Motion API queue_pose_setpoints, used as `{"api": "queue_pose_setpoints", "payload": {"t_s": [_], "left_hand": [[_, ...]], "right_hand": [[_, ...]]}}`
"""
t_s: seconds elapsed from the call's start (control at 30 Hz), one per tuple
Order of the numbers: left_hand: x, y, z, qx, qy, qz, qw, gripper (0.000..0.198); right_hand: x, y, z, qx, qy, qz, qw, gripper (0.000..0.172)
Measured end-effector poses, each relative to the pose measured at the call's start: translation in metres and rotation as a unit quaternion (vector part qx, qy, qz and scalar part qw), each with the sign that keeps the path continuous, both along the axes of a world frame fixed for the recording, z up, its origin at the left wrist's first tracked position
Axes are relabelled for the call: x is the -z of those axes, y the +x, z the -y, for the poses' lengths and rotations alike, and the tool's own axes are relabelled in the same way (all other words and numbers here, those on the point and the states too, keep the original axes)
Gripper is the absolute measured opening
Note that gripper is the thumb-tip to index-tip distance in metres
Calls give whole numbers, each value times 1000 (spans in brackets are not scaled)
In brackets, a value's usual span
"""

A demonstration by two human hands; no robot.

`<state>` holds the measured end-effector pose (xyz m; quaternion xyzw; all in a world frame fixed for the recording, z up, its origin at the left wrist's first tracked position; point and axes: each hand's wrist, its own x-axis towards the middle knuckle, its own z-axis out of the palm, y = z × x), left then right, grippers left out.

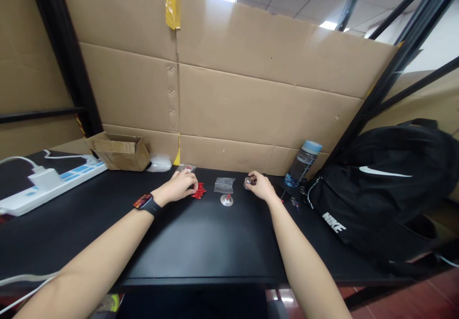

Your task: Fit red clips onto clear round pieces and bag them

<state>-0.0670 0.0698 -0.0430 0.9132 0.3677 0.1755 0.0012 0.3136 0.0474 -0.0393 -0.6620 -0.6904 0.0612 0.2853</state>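
Note:
My left hand point(182, 185), with a dark watch on its wrist, is bent over a small pile of red plastic pieces point(199, 191). Its thumb and fingertips close together at the pile's left edge, on a red piece largely hidden by the fingers. Out to the right, my right hand point(262, 186) has its fingers closed around clear suction cups point(247, 183), partly covered by the fingertips. Between the hands lies another clear suction cup point(226, 200) with a red piece at its middle. Just behind it is a flat clear plastic bag point(224, 185).
A small bag point(186, 168) lies behind my left hand. Further left are white plastic wrap point(159, 164), an open cardboard box point(124, 152) and a power strip point(68, 185). A water bottle point(303, 164), keys point(295, 204) and a black backpack point(387, 190) bound the right side.

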Motion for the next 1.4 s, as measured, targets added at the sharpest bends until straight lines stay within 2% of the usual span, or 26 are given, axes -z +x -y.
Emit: {"api": "queue_pose_setpoints", "payload": {"t_s": [0.73, 0.93, 1.17, 1.4], "left_hand": [[1, 10, 12, -32, -10, -32, 999, 7], [1, 9, 13, -27, 7, -29, 999, 11], [-9, 6, 13, -21, 52, 9, 998, 15], [-14, 15, 22, 20, 26, 29, 999, 13]], "right_hand": [[8, 3, -6, -18, 0, -13, 1000, 41], [8, 2, -6, -18, -3, -14, 1000, 42], [8, 1, -5, -15, -4, -12, 1000, 42], [7, 0, -4, -14, -5, -13, 1000, 41]]}}
